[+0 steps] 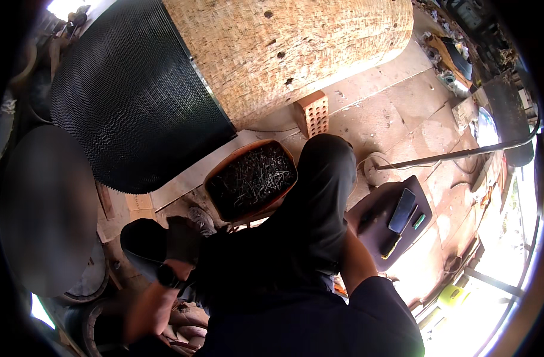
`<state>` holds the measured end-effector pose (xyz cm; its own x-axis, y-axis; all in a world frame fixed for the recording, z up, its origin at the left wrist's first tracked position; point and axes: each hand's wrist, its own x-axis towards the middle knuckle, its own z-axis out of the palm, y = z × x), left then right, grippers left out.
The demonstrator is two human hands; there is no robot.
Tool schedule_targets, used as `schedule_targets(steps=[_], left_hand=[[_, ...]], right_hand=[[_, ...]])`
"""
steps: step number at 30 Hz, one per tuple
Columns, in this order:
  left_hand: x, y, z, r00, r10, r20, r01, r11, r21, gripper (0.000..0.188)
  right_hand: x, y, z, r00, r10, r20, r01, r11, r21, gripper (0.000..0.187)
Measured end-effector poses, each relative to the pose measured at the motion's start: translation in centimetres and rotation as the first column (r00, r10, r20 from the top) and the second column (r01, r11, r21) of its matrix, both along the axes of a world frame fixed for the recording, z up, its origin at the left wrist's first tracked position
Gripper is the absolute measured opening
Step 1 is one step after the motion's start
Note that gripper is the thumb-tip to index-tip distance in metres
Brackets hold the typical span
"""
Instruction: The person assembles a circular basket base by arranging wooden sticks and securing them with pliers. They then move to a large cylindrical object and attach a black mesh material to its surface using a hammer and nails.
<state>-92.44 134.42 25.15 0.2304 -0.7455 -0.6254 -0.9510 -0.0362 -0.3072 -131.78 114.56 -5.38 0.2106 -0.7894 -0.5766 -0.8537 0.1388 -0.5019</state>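
Note:
My left hand [183, 239], dark as if gloved, rests at my bent left knee. A dark watch sits on that wrist, and its fingers cannot be made out against the dark trousers. My right forearm [358, 257] reaches down beside my right thigh, which hides the hand. Between my knees and the drum stands an orange-brown tub [207, 185] holding a heap of loose nails [254, 177]. Ahead lies a large wooden drum [307, 47], its left part wrapped in black ribbed rubber sheet [138, 107].
A perforated brick [314, 114] sits against the drum's underside. At my right, a dark seat-like panel [370, 208] carries a phone [402, 210] and a small green item [419, 222]. A metal rod [456, 154] stretches rightward. A blurred grey oval [49, 208] fills the left side.

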Motion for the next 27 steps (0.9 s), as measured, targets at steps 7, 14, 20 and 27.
schedule_targets(steps=[7, 14, 20, 27], left_hand=[[-3.3, -5.9, 10.9, 0.796, -0.417, 0.438, 0.589, 0.700, -0.404, 0.030], [-6.5, -13.6, 7.2, 0.605, -0.625, 0.493, 0.792, 0.538, -0.290, 0.041], [-7.8, -15.7, 2.3, 0.476, -0.682, 0.555, 0.876, 0.425, -0.229, 0.045], [-9.8, -16.4, 0.4, 0.826, -0.560, 0.069, 0.547, 0.764, -0.343, 0.046]], right_hand=[[-1.0, 1.6, -0.4, 0.994, 0.092, -0.062, -0.092, 0.996, -0.005, 0.034], [-0.9, 3.0, -1.1, 0.985, 0.168, -0.039, -0.167, 0.986, 0.015, 0.034], [-0.9, 4.7, -1.5, 0.984, 0.181, -0.005, -0.180, 0.982, 0.057, 0.034], [-1.1, 5.4, -2.4, 0.984, 0.175, 0.021, -0.176, 0.980, 0.090, 0.034]])
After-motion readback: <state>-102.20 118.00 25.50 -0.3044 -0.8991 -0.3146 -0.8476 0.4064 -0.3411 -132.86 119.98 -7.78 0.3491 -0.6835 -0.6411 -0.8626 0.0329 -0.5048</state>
